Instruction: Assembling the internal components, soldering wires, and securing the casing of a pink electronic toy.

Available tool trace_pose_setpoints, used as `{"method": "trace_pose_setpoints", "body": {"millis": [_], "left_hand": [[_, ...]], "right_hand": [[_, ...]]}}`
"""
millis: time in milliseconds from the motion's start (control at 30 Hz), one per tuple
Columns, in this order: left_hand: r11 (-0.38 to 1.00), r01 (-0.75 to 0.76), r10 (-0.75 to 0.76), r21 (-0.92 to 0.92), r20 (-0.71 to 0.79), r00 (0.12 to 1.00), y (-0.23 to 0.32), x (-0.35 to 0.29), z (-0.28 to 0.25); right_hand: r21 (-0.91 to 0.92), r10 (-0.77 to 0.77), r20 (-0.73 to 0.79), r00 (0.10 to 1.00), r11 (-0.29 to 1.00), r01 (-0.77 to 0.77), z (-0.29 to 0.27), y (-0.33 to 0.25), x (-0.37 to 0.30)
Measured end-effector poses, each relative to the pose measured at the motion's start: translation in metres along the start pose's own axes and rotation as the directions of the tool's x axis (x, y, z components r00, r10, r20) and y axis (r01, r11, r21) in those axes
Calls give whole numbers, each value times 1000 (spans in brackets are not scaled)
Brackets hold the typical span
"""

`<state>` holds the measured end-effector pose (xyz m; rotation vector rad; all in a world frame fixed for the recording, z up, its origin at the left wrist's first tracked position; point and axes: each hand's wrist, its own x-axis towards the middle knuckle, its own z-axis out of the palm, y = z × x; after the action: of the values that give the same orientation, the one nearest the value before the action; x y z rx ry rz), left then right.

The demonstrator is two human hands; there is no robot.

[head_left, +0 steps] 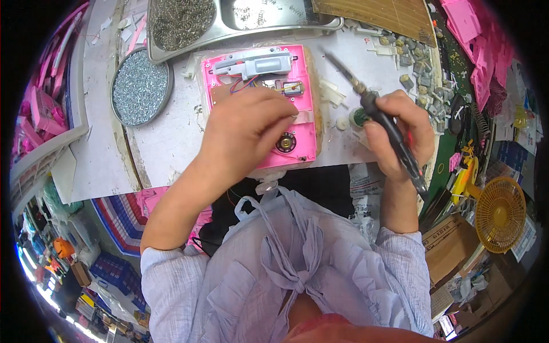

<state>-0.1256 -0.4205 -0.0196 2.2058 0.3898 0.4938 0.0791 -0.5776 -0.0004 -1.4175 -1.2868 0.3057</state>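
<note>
Pale shirt [343, 280] lies nearest. Right grip [417, 130] encircles a soldering iron [372, 107]; left grip [249, 121] is pressed together, contents unclear, over an open, wired pink case [306, 142].

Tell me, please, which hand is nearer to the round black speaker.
Left: the left hand is close beside the speaker; the right hand is farther off to its right.

At 12 o'clock, shows smooth plastic on case [309, 134], shiny metal on tray [223, 32]; at 10, bright metal on screws [141, 86]; at 6, matt crinkled cloth on shirt [237, 286]; at 4, cardboard on box [448, 247].
</note>
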Motion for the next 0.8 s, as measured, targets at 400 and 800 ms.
{"method": "trace_pose_setpoints", "body": {"millis": [400, 800], "left_hand": [[909, 349, -347, -230, 53, 937, 6, 3, -7], [991, -99, 91, 86, 90, 992, -2, -9, -5]], "right_hand": [[-55, 69, 14, 998, 996, -68, 68, 10, 11], [48, 57, 204, 977, 997, -68, -6, -10, -33]]}}
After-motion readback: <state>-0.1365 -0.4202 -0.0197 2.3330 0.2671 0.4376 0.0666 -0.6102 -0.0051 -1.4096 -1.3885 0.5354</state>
